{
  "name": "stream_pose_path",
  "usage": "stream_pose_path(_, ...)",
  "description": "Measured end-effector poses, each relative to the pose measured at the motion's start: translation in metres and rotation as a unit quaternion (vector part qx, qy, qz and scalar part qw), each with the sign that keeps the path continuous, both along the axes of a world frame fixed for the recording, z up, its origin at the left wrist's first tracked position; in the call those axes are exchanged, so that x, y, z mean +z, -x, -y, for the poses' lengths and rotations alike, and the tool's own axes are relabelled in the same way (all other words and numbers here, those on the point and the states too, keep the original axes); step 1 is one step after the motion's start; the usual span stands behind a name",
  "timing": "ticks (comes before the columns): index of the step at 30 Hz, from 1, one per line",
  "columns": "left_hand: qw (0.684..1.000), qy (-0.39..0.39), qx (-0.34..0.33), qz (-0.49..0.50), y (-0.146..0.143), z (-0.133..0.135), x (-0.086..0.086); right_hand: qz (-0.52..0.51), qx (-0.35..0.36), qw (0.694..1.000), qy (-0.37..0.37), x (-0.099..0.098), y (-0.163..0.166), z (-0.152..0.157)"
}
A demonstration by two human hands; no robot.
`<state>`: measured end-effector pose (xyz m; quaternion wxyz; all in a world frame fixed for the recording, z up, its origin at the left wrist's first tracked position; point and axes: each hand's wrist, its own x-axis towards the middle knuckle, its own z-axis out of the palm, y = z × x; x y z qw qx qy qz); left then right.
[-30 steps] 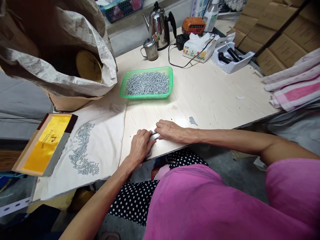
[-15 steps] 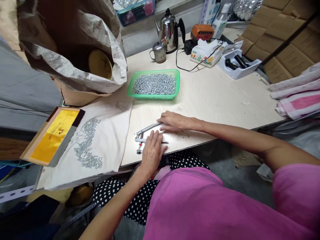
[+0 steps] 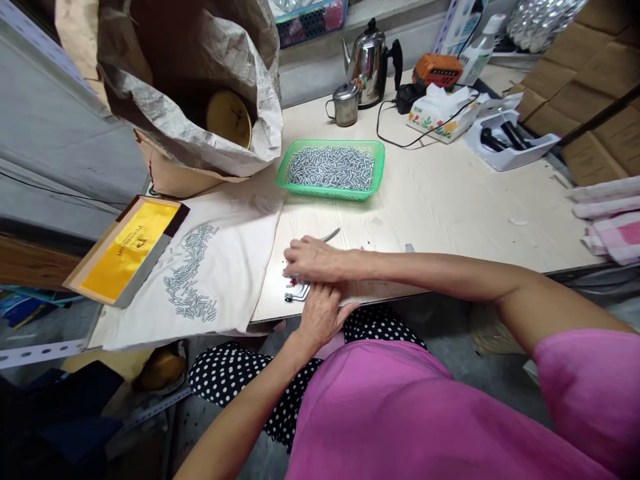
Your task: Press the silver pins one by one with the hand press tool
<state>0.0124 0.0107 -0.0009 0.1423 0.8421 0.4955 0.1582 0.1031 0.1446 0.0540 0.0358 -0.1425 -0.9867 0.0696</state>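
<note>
A small metal hand press tool (image 3: 300, 290) lies near the table's front edge, its thin lever (image 3: 331, 235) sticking out toward the back. My right hand (image 3: 315, 261) rests over the tool's head with fingers curled down on it. Below it, my left hand (image 3: 320, 315) lies on the tool's near part, its fingers mostly hidden under the right hand. A green tray (image 3: 373, 183) full of small silver metal pieces stands farther back. More of the same pieces (image 3: 193, 280) lie scattered on a white cloth (image 3: 235, 253) to the left.
A yellow-lidded box (image 3: 127, 250) sits at the cloth's left edge. A big grey sack (image 3: 200, 120) in a carton stands at back left. A kettle (image 3: 370, 60), metal mug (image 3: 345, 105), tissue box (image 3: 440, 113), tape dispenser (image 3: 510, 143) and folded towels (image 3: 610, 220) line the back and right.
My right hand moved left from the lever's end onto the tool's head. My left hand slid closer under it. The view shifted, so everything sits further right.
</note>
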Motion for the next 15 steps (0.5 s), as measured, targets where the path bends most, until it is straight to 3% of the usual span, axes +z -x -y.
stream_pose_path(4, 0.998, -0.033, -0.035, 0.042, 0.001, 0.025, 0.012, 0.012, 0.054, 0.998, -0.039, -0.016, 0.031, 0.024)
stream_pose_path(8, 0.983, -0.153, -0.061, 0.084, 0.032, 0.054, 0.039, -0.013, 0.075, 0.995, -0.057, -0.03, 0.04, 0.023)
stream_pose_path(10, 0.979, -0.195, 0.012, 0.053, 0.068, 0.056, 0.051, -0.03, 0.085, 0.994, -0.055, -0.031, 0.041, 0.02)
stream_pose_path(12, 0.968, -0.201, 0.151, -0.014, 0.115, 0.048, 0.061, -0.027, 0.076, 0.996, -0.037, -0.029, 0.041, 0.018)
stream_pose_path(15, 0.916, -0.148, 0.356, -0.111, 0.186, 0.031, 0.067, -0.002, 0.044, 0.999, 0.008, -0.024, 0.04, 0.017)
